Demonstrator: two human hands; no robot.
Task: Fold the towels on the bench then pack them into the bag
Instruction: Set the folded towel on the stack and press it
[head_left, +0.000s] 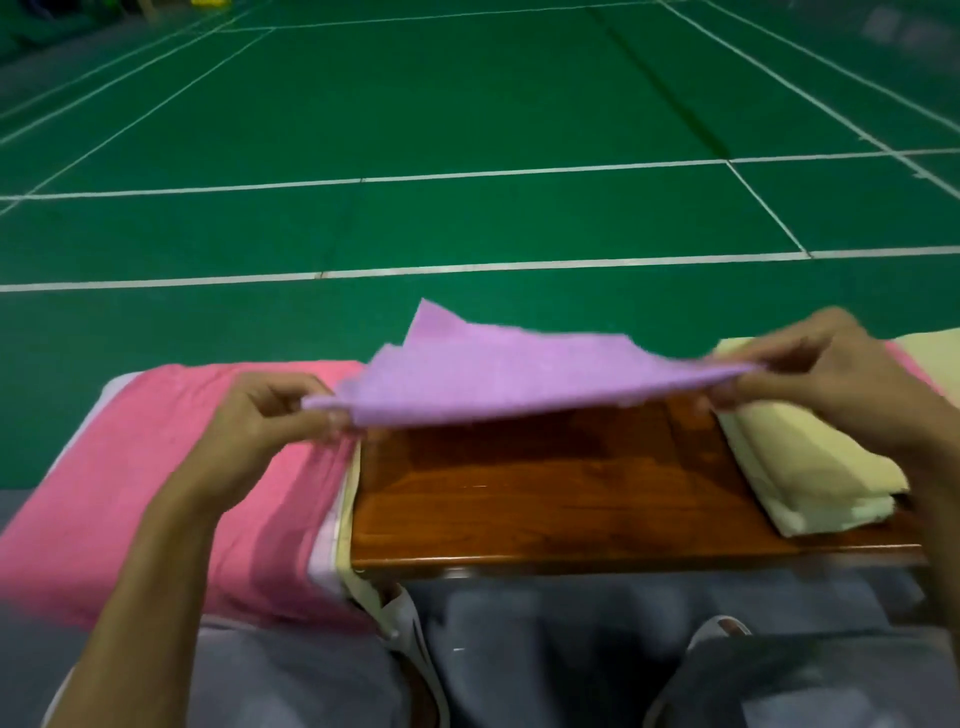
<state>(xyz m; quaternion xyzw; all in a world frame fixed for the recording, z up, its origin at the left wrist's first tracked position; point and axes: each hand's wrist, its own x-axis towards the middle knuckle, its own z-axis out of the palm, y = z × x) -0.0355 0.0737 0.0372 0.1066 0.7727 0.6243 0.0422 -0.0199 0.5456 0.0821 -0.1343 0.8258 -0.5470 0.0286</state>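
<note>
Left hand (260, 415) and right hand (831, 374) each pinch an end of the purple towel (509, 379), stretched above the bench (545, 493) (folded yellow towel (810, 467) alongside).

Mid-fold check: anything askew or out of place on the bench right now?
Only small things. The purple towel, pinched between the left hand and right hand, has its far corners misaligned, one peak sticking up. The pink towel droops over the front edge of the bench. The folded yellow towel lies tidy.
</note>
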